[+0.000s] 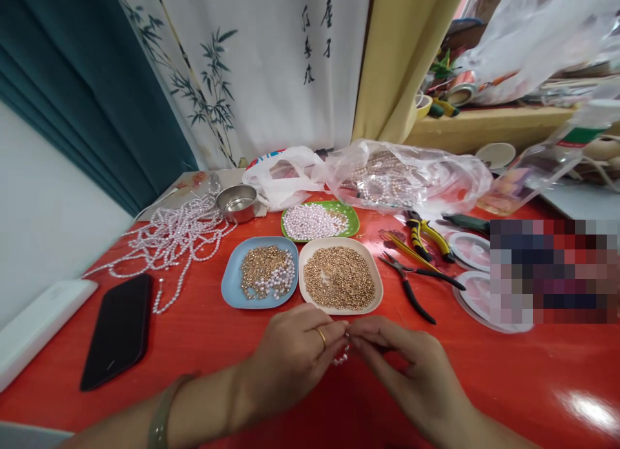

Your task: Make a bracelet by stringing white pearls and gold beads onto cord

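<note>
My left hand (303, 345), with a gold ring on one finger, is closed in a pinch at the front of the table. Its fingertips meet those of my right hand (407, 365), which also pinches. A short strand of pearl beads (341, 356) hangs between and below the fingertips; most of it is hidden behind my fingers. Just beyond my hands sit a cream plate (379, 294) of small gold beads (339, 278) and a blue plate (230, 287) of gold and pearl beads. Behind these is a green plate (352, 226) heaped with pearl beads (310, 221).
Pliers (409, 287) and yellow-handled cutters (426, 236) lie right of the plates, near clear spools (469, 250). Pearl strands (179, 232), a metal bowl (238, 203) and a black phone (119, 333) are at left. A plastic bag (407, 174) and bottle (547, 158) stand behind.
</note>
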A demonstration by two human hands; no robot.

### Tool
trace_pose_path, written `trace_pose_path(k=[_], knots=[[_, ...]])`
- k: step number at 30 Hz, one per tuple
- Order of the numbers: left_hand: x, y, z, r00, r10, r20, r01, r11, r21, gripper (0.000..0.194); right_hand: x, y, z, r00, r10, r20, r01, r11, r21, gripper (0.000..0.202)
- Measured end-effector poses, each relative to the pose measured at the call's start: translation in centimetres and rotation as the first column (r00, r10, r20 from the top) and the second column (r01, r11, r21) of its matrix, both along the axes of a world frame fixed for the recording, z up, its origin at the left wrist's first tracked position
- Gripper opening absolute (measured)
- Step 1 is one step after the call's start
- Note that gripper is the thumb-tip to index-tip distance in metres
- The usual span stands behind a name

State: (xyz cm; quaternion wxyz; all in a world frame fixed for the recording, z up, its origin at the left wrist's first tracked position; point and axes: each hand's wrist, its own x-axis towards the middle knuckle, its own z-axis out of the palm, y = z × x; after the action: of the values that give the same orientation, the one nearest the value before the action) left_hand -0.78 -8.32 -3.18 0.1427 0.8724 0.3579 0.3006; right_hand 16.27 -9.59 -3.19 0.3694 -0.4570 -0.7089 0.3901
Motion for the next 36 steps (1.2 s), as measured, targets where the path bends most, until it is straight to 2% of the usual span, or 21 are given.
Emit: trace_pose_path(k=[2, 9, 11, 13, 14, 16, 18, 19, 21, 23, 30, 36], knots=[[0.1, 0.0, 0.0, 1.0, -0.006, -0.002, 0.006, 1.0, 0.003, 0.024, 0.1, 0.0, 0.1, 1.0, 0.001, 0.02, -0.001, 0.999, 0.037, 0.02], [0.0, 0.2, -0.4, 1.0, -0.006, -0.005, 0.006, 0.999, -0.033, 0.027, -0.2, 0.1, -0.1, 0.997, 0.044, 0.063, -0.046, 0.998, 0.04, 0.018], [-0.2, 0.5, -0.3, 0.999, -0.005, 0.052, 0.011, 0.993, -0.118, 0.024, 0.5, 0.5, 0.0, 0.989, 0.058, 0.134, -0.072, 0.992, 0.107, 0.02], [-0.3, 0.8, 0.0, 0.988, 0.033, 0.149, 0.005, 0.968, -0.25, 0.02, 1.9, 1.2, 0.0, 0.956, -0.008, 0.294, -0.069, 0.965, 0.252, 0.021], [-0.4, 1.0, 0.1, 0.977, 0.072, 0.201, -0.004, 0.947, -0.321, 0.018, 2.9, 1.7, -0.2, 0.91, -0.091, 0.404, -0.062, 0.935, 0.35, 0.025], [-0.4, 1.2, 0.2, 0.938, 0.186, 0.292, -0.029, 0.881, -0.471, 0.013, 5.2, 2.8, -0.7, 0.769, -0.259, 0.585, -0.058, 0.883, 0.466, 0.032], [-0.3, 1.4, 0.3, 0.887, 0.314, 0.338, -0.036, 0.777, -0.628, 0.011, 7.2, 3.7, -1.7, 0.626, -0.366, 0.689, -0.068, 0.854, 0.515, 0.049], [-0.2, 1.5, 0.3, 0.864, 0.37, 0.341, -0.031, 0.715, -0.698, 0.011, 8.0, 4.0, -2.3, 0.567, -0.402, 0.719, -0.062, 0.849, 0.524, 0.055], [-0.2, 1.6, 0.3, 0.826, 0.448, 0.343, -0.005, 0.614, -0.789, 0.012, 9.0, 4.3, -3.3, 0.501, -0.408, 0.764, -0.082, 0.856, 0.511, 0.063], [-0.2, 1.7, 0.3, 0.803, 0.475, 0.36, 0.031, 0.57, -0.821, 0.013, 9.3, 4.3, -4.0, 0.466, -0.419, 0.779, -0.09, 0.854, 0.513, 0.069], [-0.3, 1.6, 0.6, 0.73, 0.484, 0.483, 0.15, 0.576, -0.804, 0.011, 9.2, 4.6, -4.2, 0.421, -0.455, 0.785, -0.108, 0.834, 0.542, 0.072], [-0.3, 1.4, 0.8, 0.719, 0.462, 0.519, 0.179, 0.599, -0.781, 0.011, 9.0, 5.4, -4.3, 0.392, -0.48, 0.785, -0.141, 0.812, 0.567, 0.054]])
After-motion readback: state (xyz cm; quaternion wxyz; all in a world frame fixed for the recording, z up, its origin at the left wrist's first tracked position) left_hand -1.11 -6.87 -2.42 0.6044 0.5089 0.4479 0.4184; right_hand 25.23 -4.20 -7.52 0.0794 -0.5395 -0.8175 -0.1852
